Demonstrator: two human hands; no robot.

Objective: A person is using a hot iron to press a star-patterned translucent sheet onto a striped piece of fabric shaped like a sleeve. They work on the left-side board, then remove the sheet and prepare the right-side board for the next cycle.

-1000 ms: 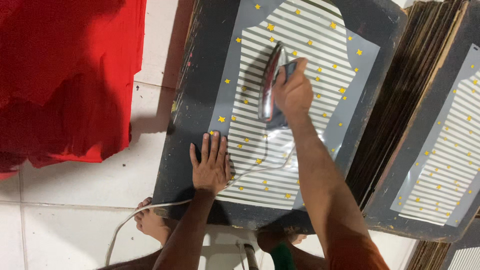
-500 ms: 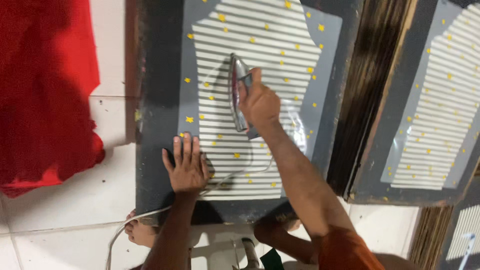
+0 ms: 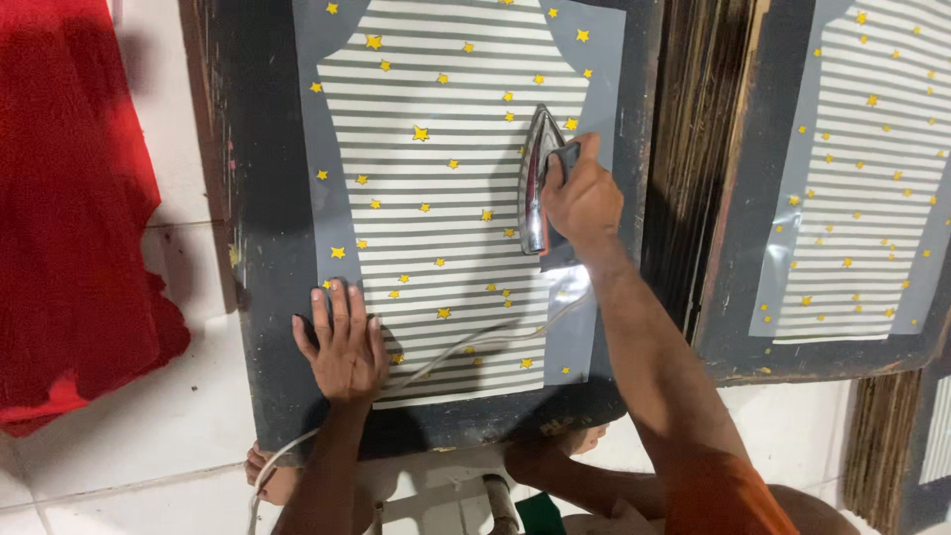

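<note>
A dark, worn rectangular board (image 3: 267, 198) lies over a white tiled floor (image 3: 188, 416), with a heap of red cloth (image 3: 69, 198) to its left and a stack of brown cardboard-like sheets (image 3: 698, 149) standing on edge to its right. On the board rests a grey film sheet printed with white stripes and small yellow stars (image 3: 446, 198); a second sheet of the same pattern (image 3: 852, 178) lies on another dark board further right. The right hand (image 3: 580, 198) has its fingers curled tightly around the handle of a shiny metal flat iron (image 3: 535, 178), which sits on the right part of the striped sheet, tip pointing away. The left hand (image 3: 342, 347) lies flat, fingers spread open, pressing the sheet's lower left corner. A white cord (image 3: 446, 352) trails across the sheet between the hands.
</note>
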